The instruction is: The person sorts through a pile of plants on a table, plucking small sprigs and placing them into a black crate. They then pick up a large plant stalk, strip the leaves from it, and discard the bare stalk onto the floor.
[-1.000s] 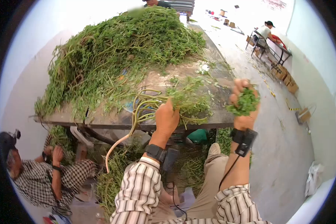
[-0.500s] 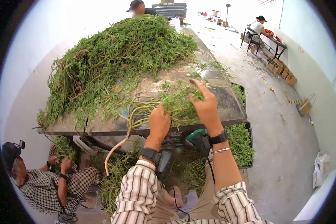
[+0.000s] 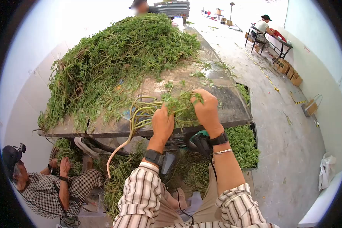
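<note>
My left hand [image 3: 163,123] is closed around a bunch of leafy green stems [image 3: 178,106] above the table's near edge. The bunch's long bare stems [image 3: 140,114] trail out to the left, and one pale thick end [image 3: 116,154] hangs down past the edge. On the leafy side, my right hand [image 3: 206,110] is closed with thumb and fingers pinching the leaf tips. Behind both hands, a large heap of the same greens [image 3: 117,53] covers the far and left part of the table [image 3: 155,85].
A crate of trimmed green tips [image 3: 243,146] stands below the table's right side. At lower left, a person in a checked shirt [image 3: 45,190] handles greens. More stems [image 3: 119,190] lie on the floor. Another person [image 3: 140,7] is behind the heap; one sits at a desk [image 3: 261,28].
My right hand has turned inward and its raised index finger has folded down, closing onto the leaf tips. The left hand keeps its hold in nearly the same place.
</note>
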Tool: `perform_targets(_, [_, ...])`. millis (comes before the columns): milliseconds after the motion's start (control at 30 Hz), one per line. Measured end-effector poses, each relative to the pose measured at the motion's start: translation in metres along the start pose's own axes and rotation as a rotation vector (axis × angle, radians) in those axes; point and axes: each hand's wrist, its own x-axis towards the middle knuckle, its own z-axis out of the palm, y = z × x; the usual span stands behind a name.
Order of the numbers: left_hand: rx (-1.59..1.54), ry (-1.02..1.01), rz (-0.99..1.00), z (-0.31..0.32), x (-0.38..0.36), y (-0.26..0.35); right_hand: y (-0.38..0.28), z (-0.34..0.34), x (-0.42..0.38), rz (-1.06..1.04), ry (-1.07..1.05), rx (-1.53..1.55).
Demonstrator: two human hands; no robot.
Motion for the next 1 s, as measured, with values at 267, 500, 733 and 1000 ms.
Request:
perform_targets(267, [-0.076,0.013,-0.117,0.000,0.000,-0.001,-0.009,-0.067,0.008,0.440,0.278,1.074])
perform_targets(500, [-0.259,0.090,-0.179,-0.004,0.001,0.006,0.008,-0.059,-0.001,0.487,0.262,0.809])
perform_targets(733, [-0.217,0.127,-0.121,-0.002,0.002,0.003,0.019,-0.028,-0.005,0.172,-0.034,0.268])
perform_targets(1000, [-0.213,0.080,-0.182,-0.003,0.001,0.005,0.025,0.004,-0.005,0.014,-0.042,-0.106])
